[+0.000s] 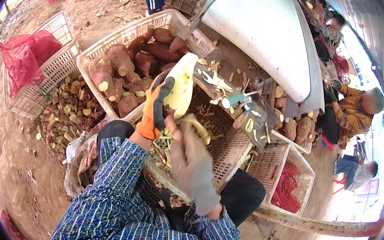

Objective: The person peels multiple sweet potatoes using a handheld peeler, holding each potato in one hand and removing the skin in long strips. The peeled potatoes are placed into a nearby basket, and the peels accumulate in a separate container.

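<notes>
My left hand, in an orange and black glove, grips a large, mostly peeled yellow sweet potato that stands tilted upward. Just below it is my right hand in a grey glove, its fingers blurred by motion beside a pale curl of peel; whether they hold anything is unclear. Under both hands sits a plastic crate scattered with peel strips. Beyond them a worn board carries peelings and small tools with green and wooden handles. A crate of unpeeled red sweet potatoes stands left of the board.
Crates with red mesh bags stand either side. A pile of trimmings lies at left. A metal chute overhangs the board, and a rusty bar crosses lower right. Other people sit along the right; another stands at the top.
</notes>
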`<state>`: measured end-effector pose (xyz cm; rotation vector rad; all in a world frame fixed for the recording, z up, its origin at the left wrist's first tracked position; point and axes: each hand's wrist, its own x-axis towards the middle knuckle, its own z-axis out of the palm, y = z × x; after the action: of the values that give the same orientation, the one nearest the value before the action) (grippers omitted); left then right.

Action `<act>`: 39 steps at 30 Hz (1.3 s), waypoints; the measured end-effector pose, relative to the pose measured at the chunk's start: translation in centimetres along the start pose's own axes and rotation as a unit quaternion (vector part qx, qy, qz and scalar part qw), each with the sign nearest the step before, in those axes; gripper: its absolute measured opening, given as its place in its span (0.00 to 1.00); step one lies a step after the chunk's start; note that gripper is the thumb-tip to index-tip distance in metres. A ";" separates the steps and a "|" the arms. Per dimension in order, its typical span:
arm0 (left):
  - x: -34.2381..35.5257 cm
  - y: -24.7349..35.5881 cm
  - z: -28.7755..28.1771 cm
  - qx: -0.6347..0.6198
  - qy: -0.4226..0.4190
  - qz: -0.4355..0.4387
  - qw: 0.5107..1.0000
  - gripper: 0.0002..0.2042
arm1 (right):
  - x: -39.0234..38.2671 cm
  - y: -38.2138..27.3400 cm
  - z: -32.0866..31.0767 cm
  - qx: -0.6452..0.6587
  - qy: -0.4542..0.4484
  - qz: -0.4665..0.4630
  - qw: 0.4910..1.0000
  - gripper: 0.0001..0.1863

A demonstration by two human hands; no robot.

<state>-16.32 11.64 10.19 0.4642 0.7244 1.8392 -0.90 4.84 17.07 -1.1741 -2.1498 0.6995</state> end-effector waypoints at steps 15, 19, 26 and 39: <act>-0.7 -0.8 1.0 -0.011 -0.025 0.001 1.000 0.20 | 4.7 0.3 -1.2 -0.081 0.092 -0.003 0.993 0.22; -0.4 -1.6 -0.2 0.113 -0.001 0.110 0.988 0.19 | 5.9 2.2 0.6 -0.090 0.043 0.001 0.995 0.24; -0.1 -2.0 -0.7 0.167 0.026 0.210 0.963 0.20 | 1.8 0.2 -0.2 -0.095 0.019 -0.017 0.995 0.25; 0.2 -2.0 0.3 0.104 -0.011 0.059 0.993 0.22 | 4.2 3.6 1.5 0.013 0.141 0.012 0.990 0.33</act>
<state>-14.85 12.40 9.07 0.6737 0.8953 1.8727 -1.85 9.95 14.61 -1.2094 -1.8884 0.5350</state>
